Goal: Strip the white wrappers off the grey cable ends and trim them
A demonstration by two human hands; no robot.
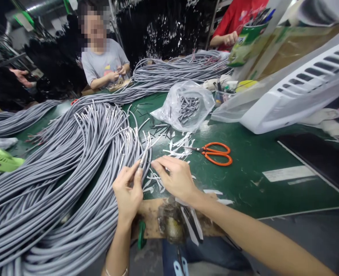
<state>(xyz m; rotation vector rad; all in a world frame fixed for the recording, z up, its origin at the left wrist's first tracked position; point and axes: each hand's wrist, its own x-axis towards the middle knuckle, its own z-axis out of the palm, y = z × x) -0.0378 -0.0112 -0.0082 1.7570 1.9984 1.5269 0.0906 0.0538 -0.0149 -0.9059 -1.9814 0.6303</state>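
My left hand (129, 189) pinches a grey cable (141, 161) near its stripped end, between thumb and fingertips. Pale inner strands stick up from that end. Just to the right, my right hand (175, 177) has its thumb and index finger pressed together beside the cable; whatever small thing they hold is too fine to make out. Thick bundles of grey cables (71, 161) with white stripped tips lie left of my hands. White strips (176, 149) are scattered behind and around my right hand. Orange-handled scissors (218, 153) rest on the green table (238, 184).
A clear plastic bag (169, 109) of short grey tubes stands behind my hands. A wooden board (149, 209) with a clamp runs along the front edge. On the right are a white vented casing (301, 84) and a black mat (316, 161). Co-workers (104, 63) work across the table.
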